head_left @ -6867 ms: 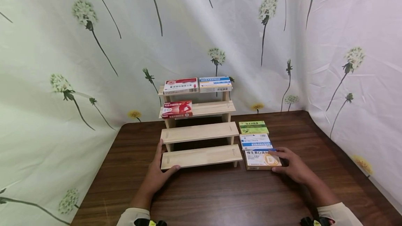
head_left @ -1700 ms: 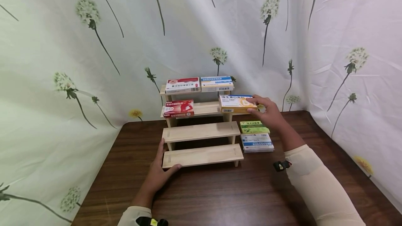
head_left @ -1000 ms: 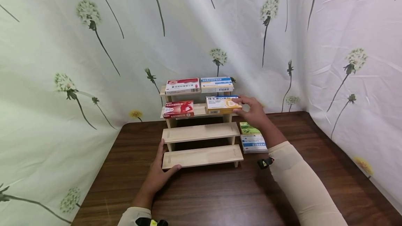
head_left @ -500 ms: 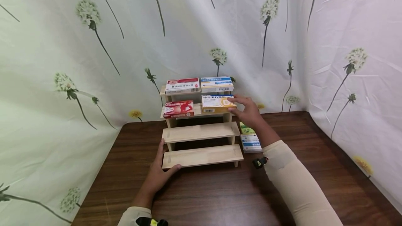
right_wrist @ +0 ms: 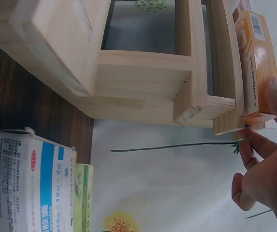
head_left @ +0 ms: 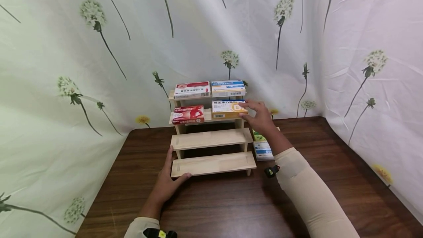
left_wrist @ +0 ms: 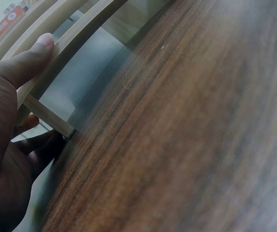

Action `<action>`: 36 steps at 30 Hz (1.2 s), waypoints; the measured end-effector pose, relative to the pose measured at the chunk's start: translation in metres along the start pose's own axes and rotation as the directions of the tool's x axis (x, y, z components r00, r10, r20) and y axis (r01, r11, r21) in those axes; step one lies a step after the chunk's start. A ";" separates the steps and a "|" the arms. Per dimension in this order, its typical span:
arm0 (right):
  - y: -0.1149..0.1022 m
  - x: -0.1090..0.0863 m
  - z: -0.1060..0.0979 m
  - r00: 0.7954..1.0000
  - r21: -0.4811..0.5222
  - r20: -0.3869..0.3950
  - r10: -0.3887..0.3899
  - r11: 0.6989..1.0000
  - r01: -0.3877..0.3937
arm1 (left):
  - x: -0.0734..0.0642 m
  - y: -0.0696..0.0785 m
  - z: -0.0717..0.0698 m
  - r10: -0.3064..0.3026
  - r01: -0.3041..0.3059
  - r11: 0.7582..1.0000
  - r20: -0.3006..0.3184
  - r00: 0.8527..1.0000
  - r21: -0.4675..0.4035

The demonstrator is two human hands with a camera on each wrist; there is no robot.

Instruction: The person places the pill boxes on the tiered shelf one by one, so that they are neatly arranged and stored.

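Pinching vitamin D drops carton (head_left: 226, 110) at its right end with right hand (head_left: 262, 119), gripping wooden tiered rack (head_left: 211, 139) with left hand (head_left: 166, 182); probably light, stiff, dentable.

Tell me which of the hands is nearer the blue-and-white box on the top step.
Right. The right hand grips a yellow-and-white box one step below the blue-and-white box; the left hand is farther off, at the wooden stand's lower left end.
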State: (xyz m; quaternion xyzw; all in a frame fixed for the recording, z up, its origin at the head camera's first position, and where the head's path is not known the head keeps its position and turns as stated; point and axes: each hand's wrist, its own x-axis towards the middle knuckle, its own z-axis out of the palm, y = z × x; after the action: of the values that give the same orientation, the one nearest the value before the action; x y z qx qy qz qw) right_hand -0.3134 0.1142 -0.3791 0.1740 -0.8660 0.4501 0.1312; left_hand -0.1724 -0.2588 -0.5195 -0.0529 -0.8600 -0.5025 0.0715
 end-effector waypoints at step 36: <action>0.009 -0.004 0.010 0.999 0.100 -0.027 -0.034 0.994 0.037 | -0.001 0.003 0.000 0.012 -0.012 1.000 -0.003 1.000 -0.002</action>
State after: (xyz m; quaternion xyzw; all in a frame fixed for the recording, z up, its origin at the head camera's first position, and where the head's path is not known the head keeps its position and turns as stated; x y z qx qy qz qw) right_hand -0.3141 0.1121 -0.3931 0.1900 -0.8373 0.4928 0.1411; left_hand -0.1713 -0.2577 -0.5171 -0.0574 -0.8591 -0.5029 0.0756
